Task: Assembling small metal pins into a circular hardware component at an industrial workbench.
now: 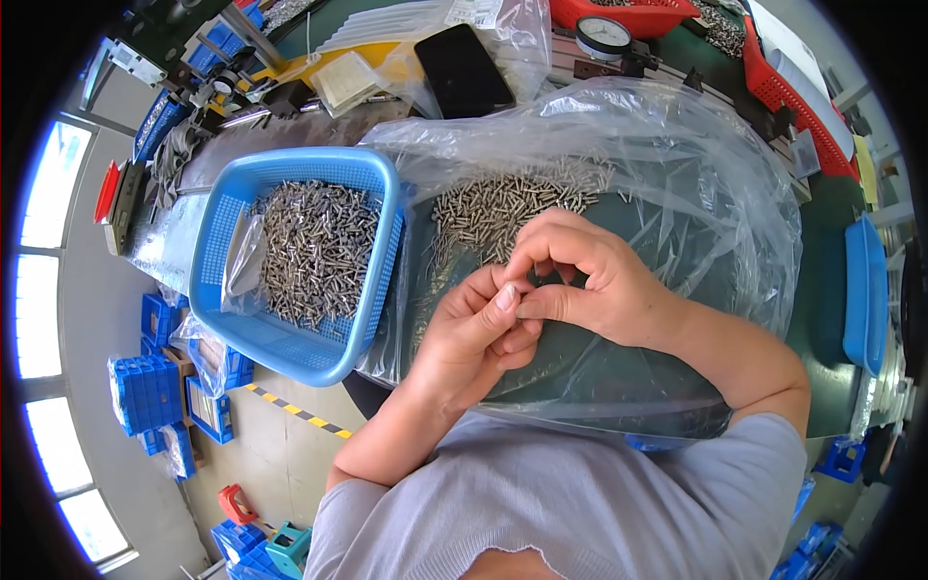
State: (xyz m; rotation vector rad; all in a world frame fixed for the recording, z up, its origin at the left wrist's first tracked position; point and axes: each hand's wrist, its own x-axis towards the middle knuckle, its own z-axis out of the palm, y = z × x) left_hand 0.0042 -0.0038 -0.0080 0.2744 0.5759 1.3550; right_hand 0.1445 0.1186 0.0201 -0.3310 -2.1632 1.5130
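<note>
My left hand (472,333) and my right hand (588,282) meet in front of me, thumbs and fingertips pinched together. Whatever they hold between the fingertips is hidden or too small to name. Just beyond them, a pile of small metal pins (498,208) is spread over a clear plastic sheet (677,193) on the green table. Left of my hands stands a blue plastic basket (365,333), holding a heap of similar small metal parts (314,251) and a crumpled clear bag (246,261).
A black phone (464,70) lies beyond the sheet, near a round dial gauge (603,35). Red trays (623,14) stand at the back, and a blue tray (863,295) is at the right edge. Blue crates (147,391) sit on the floor to the left.
</note>
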